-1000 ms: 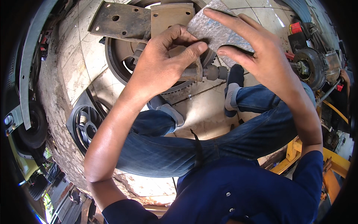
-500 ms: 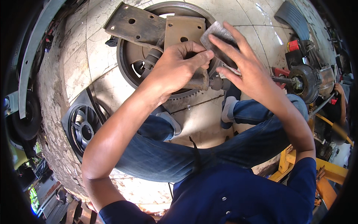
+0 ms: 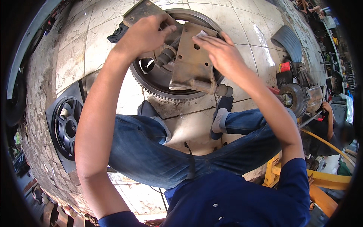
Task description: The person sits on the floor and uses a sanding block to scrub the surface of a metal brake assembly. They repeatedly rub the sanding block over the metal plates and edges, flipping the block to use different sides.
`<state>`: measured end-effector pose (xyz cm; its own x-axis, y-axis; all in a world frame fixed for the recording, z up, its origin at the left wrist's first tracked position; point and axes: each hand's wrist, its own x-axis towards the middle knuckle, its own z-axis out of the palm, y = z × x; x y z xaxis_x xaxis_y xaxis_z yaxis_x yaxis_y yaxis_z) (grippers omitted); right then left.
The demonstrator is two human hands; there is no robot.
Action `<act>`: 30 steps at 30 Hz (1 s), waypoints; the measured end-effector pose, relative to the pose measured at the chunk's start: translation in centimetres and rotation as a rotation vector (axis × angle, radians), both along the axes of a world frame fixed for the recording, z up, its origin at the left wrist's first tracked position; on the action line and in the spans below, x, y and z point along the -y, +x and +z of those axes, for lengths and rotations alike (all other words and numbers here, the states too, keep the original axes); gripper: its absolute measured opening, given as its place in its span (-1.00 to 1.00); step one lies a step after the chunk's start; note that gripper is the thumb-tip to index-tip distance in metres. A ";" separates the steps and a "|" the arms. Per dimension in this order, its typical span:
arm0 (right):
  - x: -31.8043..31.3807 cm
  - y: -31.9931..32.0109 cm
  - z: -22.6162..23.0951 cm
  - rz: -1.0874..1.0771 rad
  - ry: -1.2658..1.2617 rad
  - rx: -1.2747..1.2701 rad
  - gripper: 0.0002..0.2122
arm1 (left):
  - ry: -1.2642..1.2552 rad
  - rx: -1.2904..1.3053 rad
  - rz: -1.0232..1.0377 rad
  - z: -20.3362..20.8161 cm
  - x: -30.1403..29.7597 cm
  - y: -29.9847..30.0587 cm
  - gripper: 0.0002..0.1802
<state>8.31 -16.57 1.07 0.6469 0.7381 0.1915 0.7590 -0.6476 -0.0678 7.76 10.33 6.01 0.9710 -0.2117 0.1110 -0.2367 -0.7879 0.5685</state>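
Note:
Two flat rusty metal brackets with bolt holes lie over a toothed flywheel (image 3: 151, 87) on the floor. My left hand (image 3: 143, 34) is over the left bracket (image 3: 141, 10). Its fingers are bent and its thumb stands apart, with nothing visible between them. On the right bracket (image 3: 191, 62), my right hand (image 3: 227, 55) presses a small sheet that looks like sandpaper (image 3: 201, 34) against the face, fingers stretched forward. Most of that sheet is hidden beneath the fingers. A dark rubber-bushed joint (image 3: 165, 56) sits between the brackets, and a bushing end (image 3: 224, 90) projects at the right bracket's near corner.
A fan in a black shroud (image 3: 70, 128) leans at the left. Right of me are a curved ribbed black piece (image 3: 287, 42), a drum-like assembly (image 3: 294, 99) and a yellow metal frame (image 3: 332, 179). Another person's arm (image 3: 329, 119) shows at the far right.
My left hand has left the right bracket and moved to the left one. The right hand has lowered the grey sheet onto the right bracket, which now lies turned. The view has shifted.

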 end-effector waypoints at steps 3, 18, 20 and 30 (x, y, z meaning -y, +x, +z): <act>-1.9 -1.7 -0.4 -0.068 -0.062 -0.009 -0.49 | 0.024 -0.023 -0.010 0.8 -1.2 0.2 -0.65; -1.0 -1.5 0.0 -0.021 -0.071 -0.113 -0.51 | 0.171 -0.090 -0.181 -3.6 1.7 -0.5 -0.60; -1.5 -2.5 -0.2 0.012 -0.125 -0.061 -0.46 | 0.148 -0.047 -0.217 -4.3 1.3 -0.1 -0.57; -2.7 -3.0 0.2 0.148 -0.144 -0.121 -0.39 | 0.126 -0.052 -0.223 -4.5 0.9 0.0 -0.56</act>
<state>5.31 -13.83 1.30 0.5413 0.8408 0.0050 0.8384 -0.5393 -0.0790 7.75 9.45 1.47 0.9025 -0.4302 0.0211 -0.3854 -0.7849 0.4852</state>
